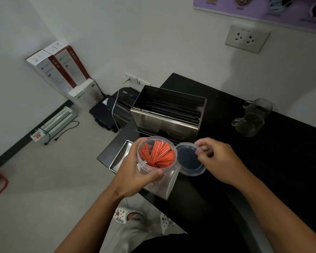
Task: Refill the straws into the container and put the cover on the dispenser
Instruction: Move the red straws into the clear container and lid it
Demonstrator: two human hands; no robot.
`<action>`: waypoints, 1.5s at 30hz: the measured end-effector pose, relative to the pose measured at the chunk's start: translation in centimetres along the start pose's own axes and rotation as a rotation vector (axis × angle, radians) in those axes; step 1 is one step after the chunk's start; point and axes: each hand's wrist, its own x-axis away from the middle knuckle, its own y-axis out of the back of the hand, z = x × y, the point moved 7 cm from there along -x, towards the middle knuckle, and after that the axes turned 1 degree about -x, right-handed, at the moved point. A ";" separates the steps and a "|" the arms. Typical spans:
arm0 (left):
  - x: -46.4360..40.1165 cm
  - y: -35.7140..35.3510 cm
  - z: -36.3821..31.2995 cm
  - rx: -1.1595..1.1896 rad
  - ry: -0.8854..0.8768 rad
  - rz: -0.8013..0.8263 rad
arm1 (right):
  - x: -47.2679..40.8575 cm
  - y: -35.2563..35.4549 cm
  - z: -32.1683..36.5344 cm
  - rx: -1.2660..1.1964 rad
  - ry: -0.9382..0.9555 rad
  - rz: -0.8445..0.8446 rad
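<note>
Here the left hand (135, 172) wraps the clear jar (158, 167) at the worktop (263, 161) edge, its mouth open upward and the red straws (158, 155) standing on end inside, fanned toward the rim. Just right of the mouth, the right hand (217, 159) pinches the jar's lid (189, 160), tilted clear of the opening. Behind both sits the open steel dispenser (168, 110), its trough lying left to right, so I judge the straws must turn crosswise; the right hand is nearer.

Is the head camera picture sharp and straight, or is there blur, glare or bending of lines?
Head view: dim and soft; wide-angle lens bends the wall edges and poster; black counter loses detail; steel dispenser shows mild sheen; the glass cups and right hand fingertips look slightly blurred.
</note>
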 end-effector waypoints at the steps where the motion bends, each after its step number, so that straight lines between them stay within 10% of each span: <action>1: 0.0 0.1 0.0 -0.006 0.001 -0.004 | 0.0 0.2 0.6 -0.030 0.018 -0.029; 45: 0.4 0.7 -2.1 0.204 -0.021 -0.114 | 3.0 -5.6 10.2 -0.228 0.533 0.093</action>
